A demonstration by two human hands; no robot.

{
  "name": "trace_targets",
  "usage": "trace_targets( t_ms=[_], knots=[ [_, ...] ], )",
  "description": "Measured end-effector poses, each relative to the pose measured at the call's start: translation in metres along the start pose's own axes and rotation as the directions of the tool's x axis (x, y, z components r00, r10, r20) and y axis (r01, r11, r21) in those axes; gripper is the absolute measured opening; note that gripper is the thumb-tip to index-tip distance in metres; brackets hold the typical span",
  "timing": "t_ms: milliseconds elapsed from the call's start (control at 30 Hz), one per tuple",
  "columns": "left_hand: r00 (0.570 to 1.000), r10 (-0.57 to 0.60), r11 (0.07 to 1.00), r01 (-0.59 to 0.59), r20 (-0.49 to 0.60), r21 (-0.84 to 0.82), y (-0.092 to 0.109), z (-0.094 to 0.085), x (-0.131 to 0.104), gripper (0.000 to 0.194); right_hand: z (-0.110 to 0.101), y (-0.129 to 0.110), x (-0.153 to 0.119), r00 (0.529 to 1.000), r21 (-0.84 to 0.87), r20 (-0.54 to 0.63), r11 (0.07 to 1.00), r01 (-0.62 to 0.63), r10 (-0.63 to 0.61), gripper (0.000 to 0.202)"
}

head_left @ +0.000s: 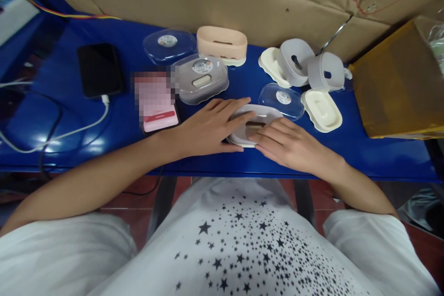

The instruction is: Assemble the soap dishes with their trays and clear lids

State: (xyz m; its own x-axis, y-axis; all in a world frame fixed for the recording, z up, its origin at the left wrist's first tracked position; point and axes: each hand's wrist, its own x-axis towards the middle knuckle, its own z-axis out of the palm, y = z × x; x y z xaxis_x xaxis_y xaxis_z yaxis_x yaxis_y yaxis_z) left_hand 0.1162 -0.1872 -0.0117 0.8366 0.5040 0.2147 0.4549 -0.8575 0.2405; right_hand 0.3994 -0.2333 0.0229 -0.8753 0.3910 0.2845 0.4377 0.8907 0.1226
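Observation:
A grey oval soap box point(265, 112) with a slot in its bottom lies at the table's front, between my two hands. My left hand point(217, 127) rests on its left side, thumb at the near edge and fingers over the rim. The fingers of my right hand point(286, 143) are together and reach into the box from the right, near the slot. Just behind it lies a clear lid point(281, 100) with a round label. To the right sits a cream tray point(323, 110). A closed grey box with a clear lid point(203, 77) stands to the left.
On the blue table point(215, 164) are a peach box point(222, 41), another clear lid point(169, 46), two grey boxes point(296, 62), a second cream tray point(272, 64), a pink-screened phone point(157, 106) and a black device point(100, 69) with a white cable. A taped carton point(398, 83) stands at right.

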Motion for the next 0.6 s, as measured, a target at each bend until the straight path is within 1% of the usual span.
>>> trace_targets(
  t_ms=[100,200,267,400,533,600],
  knots=[
    [0.999,-0.004,0.999,0.002,0.037,0.049,0.0,-0.001,0.0,0.082,0.003,0.001,-0.001,1.0,0.056,-0.002,0.998,-0.008,0.009,0.03],
    [0.998,0.011,0.999,-0.014,0.066,0.048,0.0,-0.002,-0.001,0.09,0.006,0.001,0.0,1.0,0.128,-0.007,0.992,-0.018,0.019,0.031],
    [0.998,0.026,0.999,-0.028,0.062,0.041,0.0,-0.001,-0.001,0.089,0.007,0.001,0.001,1.0,0.133,0.009,0.991,-0.018,0.016,0.029],
    [0.998,0.038,0.996,-0.042,0.059,0.075,0.001,-0.002,0.0,0.077,0.005,-0.002,0.003,0.999,0.021,0.054,1.0,0.001,-0.002,0.026],
    [0.997,0.007,0.993,-0.017,0.082,0.113,0.0,-0.003,0.001,0.079,0.008,-0.008,0.007,0.997,-0.134,0.047,0.989,0.064,-0.058,0.031],
    [0.996,0.005,0.992,-0.017,0.095,0.123,-0.001,-0.002,0.001,0.079,0.012,-0.008,0.008,0.996,-0.148,0.022,0.985,0.088,-0.086,0.031]
  ],
)
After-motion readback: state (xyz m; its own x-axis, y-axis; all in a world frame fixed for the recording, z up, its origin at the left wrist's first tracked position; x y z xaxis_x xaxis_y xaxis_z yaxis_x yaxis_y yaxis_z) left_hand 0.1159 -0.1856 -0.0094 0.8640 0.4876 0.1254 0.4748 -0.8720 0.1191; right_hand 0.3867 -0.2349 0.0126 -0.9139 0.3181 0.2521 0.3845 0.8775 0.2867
